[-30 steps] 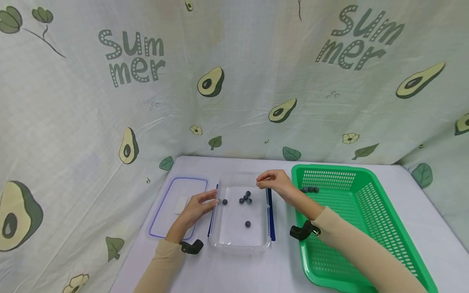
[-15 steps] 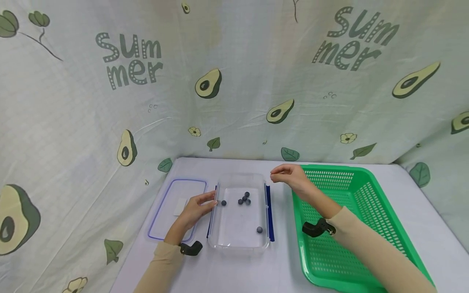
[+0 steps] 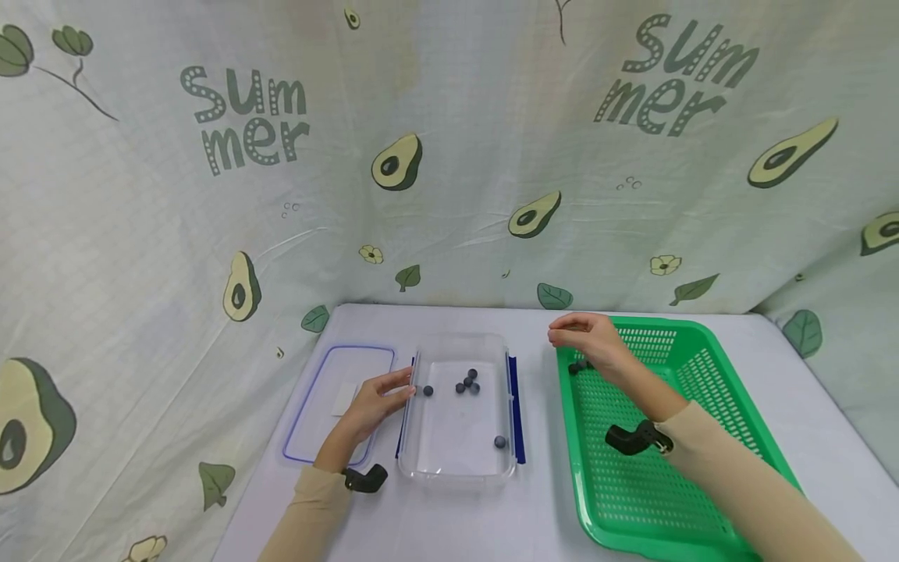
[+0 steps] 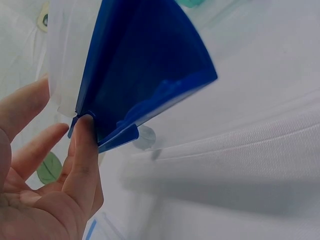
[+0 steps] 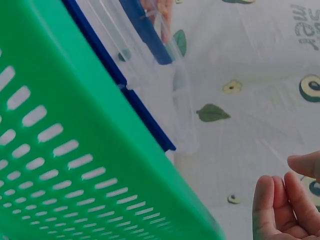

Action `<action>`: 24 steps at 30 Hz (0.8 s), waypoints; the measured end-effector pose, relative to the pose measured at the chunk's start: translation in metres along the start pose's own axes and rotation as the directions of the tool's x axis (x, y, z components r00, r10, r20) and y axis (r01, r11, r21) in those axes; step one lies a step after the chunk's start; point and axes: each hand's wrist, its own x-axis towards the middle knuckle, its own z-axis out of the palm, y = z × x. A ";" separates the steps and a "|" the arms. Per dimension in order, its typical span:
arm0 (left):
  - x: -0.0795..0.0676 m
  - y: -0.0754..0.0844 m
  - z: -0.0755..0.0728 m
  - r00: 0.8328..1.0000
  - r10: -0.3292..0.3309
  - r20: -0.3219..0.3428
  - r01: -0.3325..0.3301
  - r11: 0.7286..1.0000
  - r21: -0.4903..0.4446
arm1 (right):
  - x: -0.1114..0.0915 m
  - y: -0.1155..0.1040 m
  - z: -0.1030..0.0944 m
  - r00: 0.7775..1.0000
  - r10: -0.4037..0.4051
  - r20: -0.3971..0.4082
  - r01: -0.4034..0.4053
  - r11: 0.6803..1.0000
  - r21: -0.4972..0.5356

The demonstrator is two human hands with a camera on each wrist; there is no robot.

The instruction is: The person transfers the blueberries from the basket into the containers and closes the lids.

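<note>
In the head view a clear plastic box (image 3: 456, 470) with blue side latches stands mid-table. Inside are several small dark balls (image 3: 468, 382) that look like blueberries. One loose ball (image 3: 499, 442) lies near its front right corner. My left hand (image 3: 375, 402) touches the box's left side with fairly straight fingers; the left wrist view shows a fingertip against the hanging blue latch (image 4: 145, 55). Above the back left corner of the green basket (image 3: 584, 484) is my right hand (image 3: 590, 341), empty, the thumb apart from loosely bent fingers. A few dark balls (image 3: 574, 367) show in the basket below it.
A clear lid (image 3: 319, 445) with a blue-violet edge lies left of the box, partly behind the left hand. The patterned cloth (image 3: 449, 156) hangs behind the white table (image 3: 463, 531). The basket stands to the right of the box.
My right hand has moved right, from above the box's right edge to the basket's back left corner. One ball has rolled toward the box's front right corner. The left hand stays put.
</note>
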 end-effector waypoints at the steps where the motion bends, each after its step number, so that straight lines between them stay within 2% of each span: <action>1: 0.000 0.000 0.000 1.000 0.000 -0.001 0.000 1.000 0.000 | -0.001 0.001 -0.003 1.000 -0.004 0.000 0.004 1.000 0.005; 11: 0.000 -0.001 0.000 1.000 0.006 -0.001 -0.006 1.000 -0.001 | -0.012 0.014 -0.027 1.000 -0.010 -0.020 0.012 0.995 0.098; 20: 0.000 -0.002 -0.001 1.000 0.010 -0.004 -0.010 1.000 0.005 | -0.024 0.033 -0.050 0.994 0.028 -0.106 -0.028 1.000 -0.004; 24: 0.000 -0.002 0.000 1.000 0.013 0.000 -0.013 1.000 -0.002 | -0.025 0.042 -0.057 0.987 0.037 -0.156 -0.039 0.999 -0.012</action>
